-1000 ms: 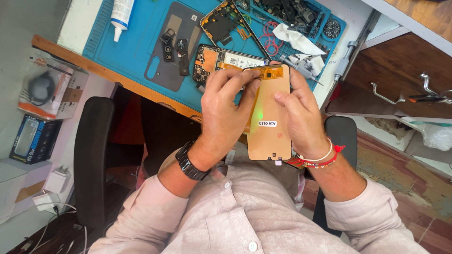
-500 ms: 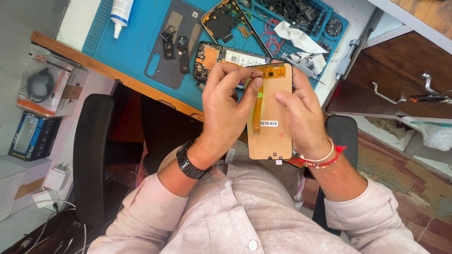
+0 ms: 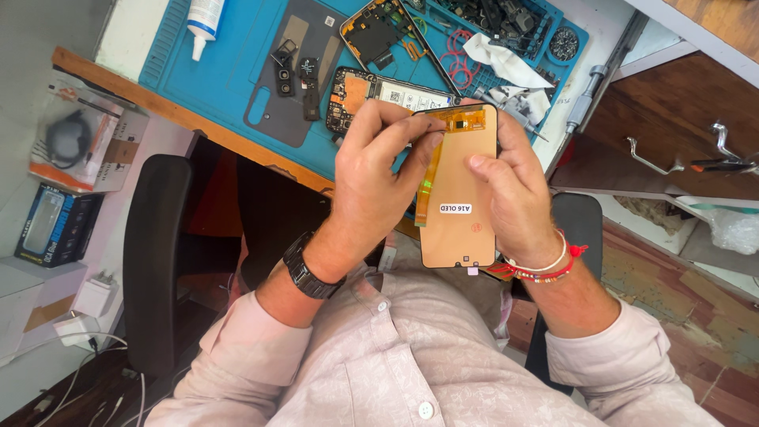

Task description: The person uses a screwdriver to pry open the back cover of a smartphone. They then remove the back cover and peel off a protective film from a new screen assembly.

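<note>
Replacement phone screen (image 3: 458, 198), copper-coloured back towards us, sits in the middle of the frame, held in the air over our lap and just below the edge of the blue work mat (image 3: 229, 63) on the tabletop (image 3: 118, 83). Our right hand (image 3: 514, 198) grips its right edge, thumb pressed on the back, fingers curled behind. Our left hand (image 3: 371, 182) reaches across it with fingertips pinched together at the top of the panel, right where the orange flex ribbon (image 3: 431, 178) runs down the left side; whether the fingers pinch the ribbon itself or a film we cannot tell.

We judge the main risk to be that ribbon: a pull that is too sharp or off-angle could crease or tear it, and the panel would be dead. The thin glass is held only by one edge, so a twist between our two hands might crack it. Nothing supports it underneath, so a slip would drop it onto our lap or the floor.

An opened phone body (image 3: 387, 95) with bare board lies on the mat just above the screen's top edge, and a nudge from the panel could knock its loose parts. A white glue bottle (image 3: 204, 17) lies in the upper left, well apart.
</note>
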